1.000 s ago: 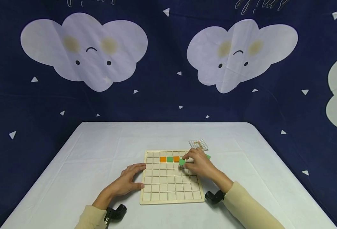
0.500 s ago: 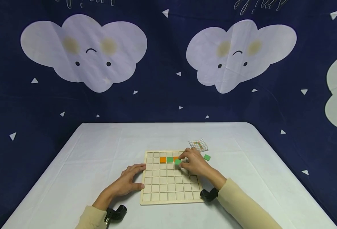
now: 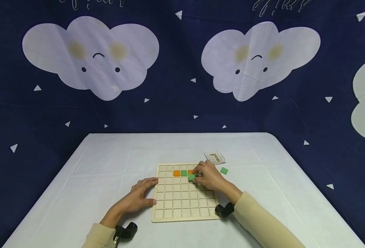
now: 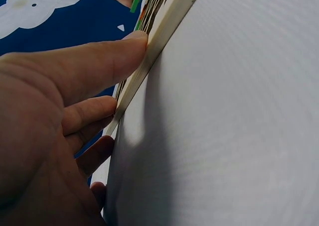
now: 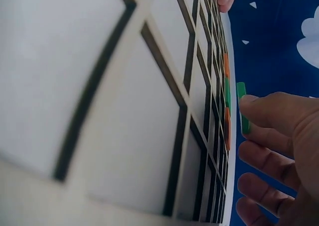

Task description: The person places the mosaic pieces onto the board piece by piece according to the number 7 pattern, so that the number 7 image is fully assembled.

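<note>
My right hand (image 3: 212,176) pinches a small green square tile (image 3: 191,177) between thumb and fingers over the upper part of a wooden grid board (image 3: 176,195). In the right wrist view that green tile (image 5: 241,106) stands clear of the grid surface. An orange tile (image 3: 176,173), a green tile (image 3: 183,173) and a second orange tile (image 3: 190,171), partly covered by the right fingers, lie in one row of cells. With fairly straight fingers, my left hand (image 3: 136,195) touches the board's left edge; its thumb (image 4: 107,59) lies against the rim in the left wrist view.
Right of the board a loose green tile (image 3: 224,170) lies on the white tablecloth (image 3: 123,151). Behind it is a card (image 3: 214,157) printed with a coloured grid pattern. A dark blue cloth (image 3: 182,103) with clouds hangs beyond the table.
My right hand has moved left with the green tile, from beside the second orange tile to just in front of it. The loose green tile has come into full view. The left hand stays put.
</note>
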Demonstrator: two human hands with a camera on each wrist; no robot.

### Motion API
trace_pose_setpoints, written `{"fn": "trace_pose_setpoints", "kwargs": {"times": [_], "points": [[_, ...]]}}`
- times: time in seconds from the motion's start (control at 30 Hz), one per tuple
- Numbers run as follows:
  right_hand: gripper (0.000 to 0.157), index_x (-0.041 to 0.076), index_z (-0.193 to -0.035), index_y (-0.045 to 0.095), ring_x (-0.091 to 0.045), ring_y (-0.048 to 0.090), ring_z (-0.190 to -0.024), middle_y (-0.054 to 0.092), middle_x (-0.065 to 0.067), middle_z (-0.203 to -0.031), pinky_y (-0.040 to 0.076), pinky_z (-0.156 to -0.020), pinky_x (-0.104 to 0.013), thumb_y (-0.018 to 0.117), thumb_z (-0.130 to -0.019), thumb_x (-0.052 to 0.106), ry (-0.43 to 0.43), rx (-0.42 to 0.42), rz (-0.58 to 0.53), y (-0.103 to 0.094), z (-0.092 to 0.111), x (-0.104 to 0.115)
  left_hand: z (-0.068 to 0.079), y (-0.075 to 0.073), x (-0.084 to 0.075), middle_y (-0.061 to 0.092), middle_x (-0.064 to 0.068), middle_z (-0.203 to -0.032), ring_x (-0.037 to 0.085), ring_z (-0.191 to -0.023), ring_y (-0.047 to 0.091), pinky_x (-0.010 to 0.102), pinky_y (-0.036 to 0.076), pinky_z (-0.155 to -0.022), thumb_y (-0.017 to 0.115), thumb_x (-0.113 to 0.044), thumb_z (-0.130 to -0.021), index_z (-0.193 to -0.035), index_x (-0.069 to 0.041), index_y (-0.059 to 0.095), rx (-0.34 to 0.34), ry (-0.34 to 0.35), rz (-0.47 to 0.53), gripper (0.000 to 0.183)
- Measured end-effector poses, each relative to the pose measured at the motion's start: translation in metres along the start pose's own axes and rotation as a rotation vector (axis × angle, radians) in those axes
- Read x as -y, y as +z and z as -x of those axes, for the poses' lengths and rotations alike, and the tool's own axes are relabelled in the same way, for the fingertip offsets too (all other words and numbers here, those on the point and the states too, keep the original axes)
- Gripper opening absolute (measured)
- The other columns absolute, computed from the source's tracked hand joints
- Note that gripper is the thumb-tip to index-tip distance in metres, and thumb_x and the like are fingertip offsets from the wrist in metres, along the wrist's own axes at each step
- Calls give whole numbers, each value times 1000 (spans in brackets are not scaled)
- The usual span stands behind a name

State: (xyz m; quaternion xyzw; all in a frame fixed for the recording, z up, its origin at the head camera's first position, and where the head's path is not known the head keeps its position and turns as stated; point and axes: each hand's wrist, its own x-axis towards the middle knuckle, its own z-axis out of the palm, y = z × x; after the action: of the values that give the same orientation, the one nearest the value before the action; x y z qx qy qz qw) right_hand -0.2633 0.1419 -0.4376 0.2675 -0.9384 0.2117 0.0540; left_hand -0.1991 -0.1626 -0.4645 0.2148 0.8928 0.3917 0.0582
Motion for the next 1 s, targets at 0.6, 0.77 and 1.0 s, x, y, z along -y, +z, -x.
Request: {"fn": "trace_pose_setpoints", "kwargs": {"times": [0.6, 0.77, 1.0], "points": [[18, 16, -95, 73, -11, 39, -80, 62, 3, -93, 34, -75, -31, 75, -78, 23, -19, 39, 12, 4, 1, -3, 0, -1, 0, 37, 13, -149, 42, -137, 26, 65, 13, -106, 74, -29, -79, -138, -4, 46, 6, 9, 3, 70], [18, 17, -95, 73, -11, 37, -79, 61, 4, -93, 32, -74, -31, 75, -79, 24, -29, 33, 26, 5, 1, -3, 0, -1, -1, 37, 13, -149, 41, -138, 25, 65, 12, -107, 74, -28, -79, -137, -3, 46, 6, 1, 9, 70], [18, 17, -95, 73, -11, 37, -79, 62, 4, -94, 32, -73, -29, 76, -78, 24, -27, 29, 30, 5, 2, -3, 0, -1, -1, 37, 12, -149, 40, -137, 26, 64, 13, -107, 74, -28, -79, -137, -4, 46, 3, -3, -1, 69]]}}
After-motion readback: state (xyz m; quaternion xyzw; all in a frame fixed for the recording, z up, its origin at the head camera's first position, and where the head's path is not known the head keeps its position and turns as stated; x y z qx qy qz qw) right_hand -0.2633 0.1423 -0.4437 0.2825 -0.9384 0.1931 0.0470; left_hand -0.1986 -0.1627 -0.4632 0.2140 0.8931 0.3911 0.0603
